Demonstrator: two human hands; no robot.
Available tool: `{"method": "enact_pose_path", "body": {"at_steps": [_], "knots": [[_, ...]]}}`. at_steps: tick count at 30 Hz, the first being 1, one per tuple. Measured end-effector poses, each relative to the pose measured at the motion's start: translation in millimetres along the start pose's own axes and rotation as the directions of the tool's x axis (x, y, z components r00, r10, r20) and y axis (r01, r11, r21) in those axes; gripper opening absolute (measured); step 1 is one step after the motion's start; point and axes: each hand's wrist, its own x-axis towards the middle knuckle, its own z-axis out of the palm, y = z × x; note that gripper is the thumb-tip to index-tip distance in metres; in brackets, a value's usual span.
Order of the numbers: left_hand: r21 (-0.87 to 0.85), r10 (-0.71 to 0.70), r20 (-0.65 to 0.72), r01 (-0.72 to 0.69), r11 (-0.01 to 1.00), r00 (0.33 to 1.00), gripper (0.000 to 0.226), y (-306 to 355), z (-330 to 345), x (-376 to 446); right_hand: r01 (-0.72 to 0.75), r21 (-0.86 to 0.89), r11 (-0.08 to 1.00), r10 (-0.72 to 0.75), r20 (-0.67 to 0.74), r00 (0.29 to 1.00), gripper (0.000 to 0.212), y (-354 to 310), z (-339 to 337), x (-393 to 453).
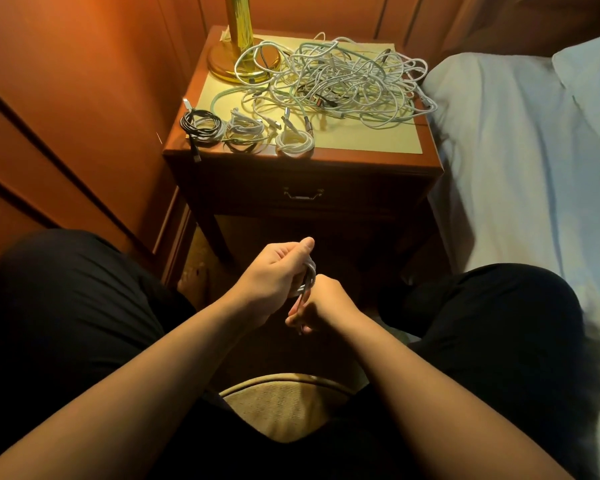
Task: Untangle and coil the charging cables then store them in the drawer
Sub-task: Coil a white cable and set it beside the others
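A big tangle of white and pale green charging cables (340, 77) covers the back of the nightstand top (368, 136). Three coiled cables lie along its front edge: a black-and-white one (201, 124), a white one (245, 128) and another white one (294, 142). Below the top, the drawer (303, 194) is shut, its metal handle showing. In front of the nightstand, over my lap, my left hand (274, 275) grips a small white cable coil (310, 271). My right hand (323, 303) pinches the loose end of that cable just below the coil.
A brass lamp base (238, 57) stands at the nightstand's back left. Wooden wall panels close in on the left. A bed with white sheets (520, 161) and a pillow (593, 81) lies to the right. I sit on a chair with a woven seat (284, 403).
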Motion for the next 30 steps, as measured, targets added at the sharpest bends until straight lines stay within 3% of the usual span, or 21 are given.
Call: {"method": "enact_pose_path", "body": {"at_steps": [6, 13, 16, 21, 26, 30], "knots": [[-0.014, -0.001, 0.029, 0.001, 1.0, 1.0, 0.051, 4.8, 8.5, -6.0, 0.092, 0.032, 0.995, -0.088, -0.11, 0.99, 0.037, 8.8, 7.7, 1.8], [-0.076, -0.019, -0.05, 0.015, 0.997, 0.999, 0.053, 0.5, 8.1, -5.9, 0.104, -0.025, 0.994, -0.104, -0.015, 0.994, 0.017, 1.2, 1.6, -7.2], [-0.056, 0.016, -0.117, -0.022, 0.998, 0.993, 0.054, 2.3, -5.1, 1.0, 0.202, 0.062, 0.977, -0.203, 0.011, 0.979, 0.011, 1.3, -4.1, -22.8], [-0.033, 0.006, -0.079, -0.008, 0.999, 0.997, 0.062, 10.3, -27.9, 12.8, 0.353, 0.148, 0.924, -0.368, 0.083, 0.926, 0.053, 6.7, -34.3, -48.8], [0.045, -0.03, -0.031, 0.032, 0.998, 0.999, 0.054, 3.3, -22.7, 8.8, 0.49, 0.509, 0.707, -0.51, -0.113, 0.853, 0.026, 10.5, -67.1, -62.1], [0.039, -0.02, -0.067, 0.022, 0.999, 0.998, 0.052, -0.9, -18.8, 10.3, 0.571, 0.482, 0.665, -0.569, -0.169, 0.805, 0.014, 9.6, -70.2, -69.0]]}}
